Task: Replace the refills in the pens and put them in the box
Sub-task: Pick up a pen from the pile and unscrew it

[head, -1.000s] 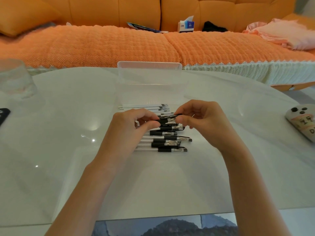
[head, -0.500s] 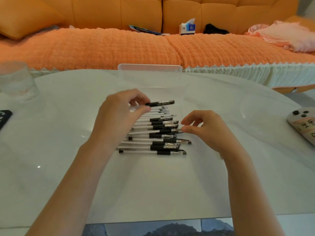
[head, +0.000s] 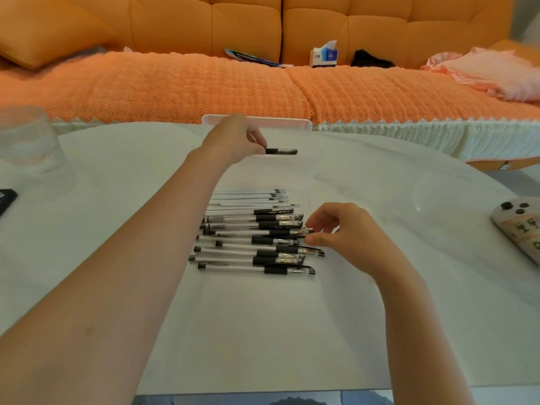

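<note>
A glossy white table [head: 263,331] stands in front of an orange sofa [head: 175,89] with a woven cover. A tissue box [head: 323,57], a booklet [head: 251,57] and pink cloth [head: 493,73] lie on the sofa's far side. On the table, a glass [head: 27,138] is at the far left, a dark phone [head: 5,198] at the left edge and a game controller [head: 517,223] at the right edge.

The clear box [head: 292,121] sits far centre. The left grip [head: 233,138] pinches a black pen [head: 281,151] by its left end and holds it level over the box. Nearer lies a row of pens [head: 257,252], clear-barrelled with black sleeves and caps pointing right, with thin white refills [head: 248,197] at the row's far end. The right grip [head: 347,238] is narrow, thumb and forefinger pinching the right end of the middle pen [head: 287,232].
</note>
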{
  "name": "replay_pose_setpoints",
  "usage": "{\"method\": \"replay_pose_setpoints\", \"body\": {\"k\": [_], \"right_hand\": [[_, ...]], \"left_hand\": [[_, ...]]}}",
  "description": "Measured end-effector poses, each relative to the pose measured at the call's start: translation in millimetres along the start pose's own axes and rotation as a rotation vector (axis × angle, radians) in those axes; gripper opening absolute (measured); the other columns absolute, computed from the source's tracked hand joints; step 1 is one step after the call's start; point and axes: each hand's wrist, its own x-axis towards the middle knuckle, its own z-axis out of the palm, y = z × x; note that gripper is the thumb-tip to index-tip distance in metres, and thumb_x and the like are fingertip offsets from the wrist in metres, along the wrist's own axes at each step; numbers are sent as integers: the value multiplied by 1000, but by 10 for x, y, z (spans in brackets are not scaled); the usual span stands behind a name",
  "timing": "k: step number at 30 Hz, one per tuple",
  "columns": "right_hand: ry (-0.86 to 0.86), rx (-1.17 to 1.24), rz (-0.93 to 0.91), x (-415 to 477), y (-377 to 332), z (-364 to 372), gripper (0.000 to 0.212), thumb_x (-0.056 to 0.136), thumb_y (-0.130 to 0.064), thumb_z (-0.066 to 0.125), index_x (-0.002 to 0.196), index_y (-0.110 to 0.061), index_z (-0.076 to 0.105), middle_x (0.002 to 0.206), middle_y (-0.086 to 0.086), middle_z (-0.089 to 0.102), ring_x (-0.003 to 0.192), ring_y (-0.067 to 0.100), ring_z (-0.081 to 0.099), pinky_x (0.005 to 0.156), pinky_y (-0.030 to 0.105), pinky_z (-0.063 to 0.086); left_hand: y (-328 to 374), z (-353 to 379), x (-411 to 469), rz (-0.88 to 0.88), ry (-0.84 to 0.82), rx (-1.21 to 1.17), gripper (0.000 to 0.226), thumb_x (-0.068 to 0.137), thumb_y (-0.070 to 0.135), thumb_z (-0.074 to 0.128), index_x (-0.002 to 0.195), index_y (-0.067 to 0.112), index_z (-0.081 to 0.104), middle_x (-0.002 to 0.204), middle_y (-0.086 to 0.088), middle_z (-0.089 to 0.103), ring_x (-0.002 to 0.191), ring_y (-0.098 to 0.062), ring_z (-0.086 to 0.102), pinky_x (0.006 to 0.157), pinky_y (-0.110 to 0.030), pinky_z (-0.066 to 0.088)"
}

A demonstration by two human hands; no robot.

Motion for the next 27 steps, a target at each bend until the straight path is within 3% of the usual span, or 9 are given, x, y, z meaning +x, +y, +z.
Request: {"method": "replay_pose_setpoints", "body": {"k": [4,7,11,15,19,23,27], "right_hand": [[-14,3,1,23,8,-11,15,76,-18,77,84,-23,66,78,-7,62,69,1,55,56,3,39],[-18,-6,1,35,12,-8,13,75,-17,77,84,-20,68,73,-8,60,65,1,53,53,2,38],[-14,8,-13,28,3,-27,11,76,-16,77,80,-20,68,73,-7,63,64,0,55,57,7,40],[2,149,-59,-9,-16,-113,13,76,-10,76,79,-17,66,70,-7,66,57,-4,56,58,8,44],[15,273,-95,-38,-48,-150,12,77,-10,75,81,-15,66,68,-3,66,61,7,57,64,22,49],[-17,386,-166,-68,-134,-134,11,78,-10,74,85,-13,65,68,-2,65,64,14,60,66,25,51],[-42,474,-207,-84,-206,-113,12,78,-5,72,87,-8,64,70,2,65,64,13,60,64,19,50]], "left_hand": [[-5,-15,23,-16,-20,-39,10,86,13,67,93,10,72,78,0,65,75,-14,57,67,-25,45],[39,-9,-66,24,44,-74,10,88,15,64,93,14,72,92,-3,67,85,-13,56,75,-26,41],[199,-33,-417,113,149,-147,10,90,19,62,93,20,70,93,7,67,84,-4,58,75,-15,43],[335,39,-962,156,83,-193,10,88,25,63,95,27,71,90,18,67,84,6,58,77,-6,42],[286,194,-1358,140,16,-181,24,85,36,64,110,34,65,102,22,64,97,9,55,90,-16,42],[210,279,-1525,75,32,-167,39,87,43,57,125,38,52,114,24,57,107,8,50,96,-20,41],[163,312,-1525,66,60,-153,27,87,42,57,113,36,62,108,22,64,102,6,56,91,-20,43]]}}
